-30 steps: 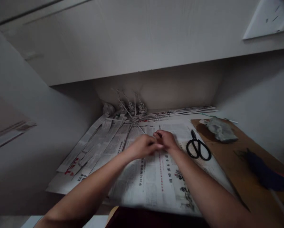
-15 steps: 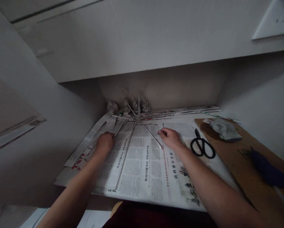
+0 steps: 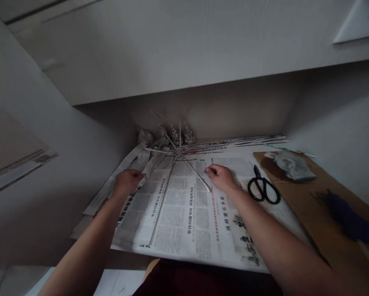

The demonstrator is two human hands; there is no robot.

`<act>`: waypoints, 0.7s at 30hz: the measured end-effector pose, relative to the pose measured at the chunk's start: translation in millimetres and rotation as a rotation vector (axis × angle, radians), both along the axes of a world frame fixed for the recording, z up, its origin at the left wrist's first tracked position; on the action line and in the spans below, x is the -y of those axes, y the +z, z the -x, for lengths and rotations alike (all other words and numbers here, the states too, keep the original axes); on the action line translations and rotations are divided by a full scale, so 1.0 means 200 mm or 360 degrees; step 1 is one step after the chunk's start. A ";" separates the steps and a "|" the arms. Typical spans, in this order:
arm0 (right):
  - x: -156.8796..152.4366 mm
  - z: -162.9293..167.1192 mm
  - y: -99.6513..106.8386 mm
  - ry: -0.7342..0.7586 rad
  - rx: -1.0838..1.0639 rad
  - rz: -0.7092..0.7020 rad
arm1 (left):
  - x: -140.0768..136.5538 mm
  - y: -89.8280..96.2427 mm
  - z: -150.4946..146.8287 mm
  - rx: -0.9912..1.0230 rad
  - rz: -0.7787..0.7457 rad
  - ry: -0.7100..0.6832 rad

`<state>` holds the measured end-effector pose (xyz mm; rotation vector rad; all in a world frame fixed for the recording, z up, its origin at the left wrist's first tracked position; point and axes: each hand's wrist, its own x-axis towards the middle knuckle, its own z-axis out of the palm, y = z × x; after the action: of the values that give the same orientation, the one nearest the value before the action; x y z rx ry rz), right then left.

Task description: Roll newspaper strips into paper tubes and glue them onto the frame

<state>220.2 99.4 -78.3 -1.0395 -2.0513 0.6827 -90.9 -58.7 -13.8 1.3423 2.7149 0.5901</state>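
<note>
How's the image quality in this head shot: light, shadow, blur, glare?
Head view: dim overall, the recess under the pale overhead panel in shadow; head view: newspaper headlines legible, small print not; head view: blue item soft and indistinct, left hand and right hand clearly outlined; head view: no strong glare.

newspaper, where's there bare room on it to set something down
Open patch: the near middle of the newspaper, bordered by the left forearm, the right forearm and, farther back, the slanting paper stick. Crowded: the back, with long paper sticks and woven pieces; the left, with paper strips around the left hand; the right, where the scissors lie.
</note>
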 end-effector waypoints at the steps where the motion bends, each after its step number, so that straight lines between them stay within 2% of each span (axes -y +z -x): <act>1: 0.00 0.00 0.00 -0.0008 -0.0039 0.0015 | 0.01 0.00 -0.01 0.0215 -0.0098 0.0051; 3: 0.00 0.00 0.01 -0.0030 -0.0171 0.0069 | 0.03 0.01 -0.05 0.0674 -0.0311 0.0120; 6: 0.02 0.01 0.04 -0.0050 -0.0413 0.0182 | 0.06 0.01 -0.15 0.1240 -0.0533 0.0048; 8: 0.05 0.02 0.07 0.0022 -0.0557 0.0297 | 0.07 0.00 -0.22 0.1463 -0.0596 -0.0052; 10: 0.09 0.04 0.10 0.0207 -0.0636 0.0523 | 0.06 0.00 -0.31 0.1563 -0.0629 -0.0162; 13: 0.17 0.06 0.14 0.0591 -0.0535 0.0987 | 0.03 0.01 -0.45 0.1517 -0.0634 -0.0346; 17: 0.25 0.06 0.18 0.0991 -0.0479 0.1460 | -0.01 0.00 -0.64 0.1008 -0.0696 -0.0655; 19: 0.24 0.06 0.17 0.1015 -0.0599 0.1590 | -0.02 -0.01 -0.71 0.0795 -0.0719 -0.0720; 21: 0.21 0.05 0.16 0.0897 -0.0857 0.1690 | -0.02 -0.01 -0.74 0.0755 -0.0741 -0.0735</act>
<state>210.3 58.0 -46.6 -0.6181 -1.4239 2.2124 58.0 -55.7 -15.4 1.5871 1.8752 1.3305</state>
